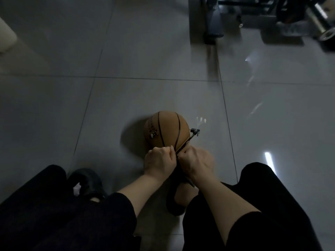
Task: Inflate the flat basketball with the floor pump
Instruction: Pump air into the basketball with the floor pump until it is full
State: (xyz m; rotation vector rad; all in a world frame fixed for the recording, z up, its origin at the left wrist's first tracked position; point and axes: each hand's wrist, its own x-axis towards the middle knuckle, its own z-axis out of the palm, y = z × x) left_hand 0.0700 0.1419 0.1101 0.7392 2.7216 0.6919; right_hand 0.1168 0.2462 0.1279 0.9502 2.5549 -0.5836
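2 hands close together low in the head view, both fisted on the pump handle (178, 156), hidden almost wholly between them. Left hand (160, 163) curled tight, knuckles up, thumb side toward the ball. Right hand (196, 163) curled likewise, slightly blurred, just beside the left and nearly touching it. Bare forearms out of black sleeves on either side.

Orange basketball (165, 132) on the grey tile floor (90, 105), directly beyond the fists, black seams running front to back, small printed markings on its left face. Shape oval rather than round (not fully firm, by the look of it). Thin dark hose (185, 143) rising from between the hands, passing along the ball's right side, ending in a small grey pump head (195, 132) at the ball's right edge.

1 black slipper (85, 180) on the floor at lower left, another dark shoe (175, 201) below the hands. Gym equipment (262, 19) at upper right, well apart from the ball.
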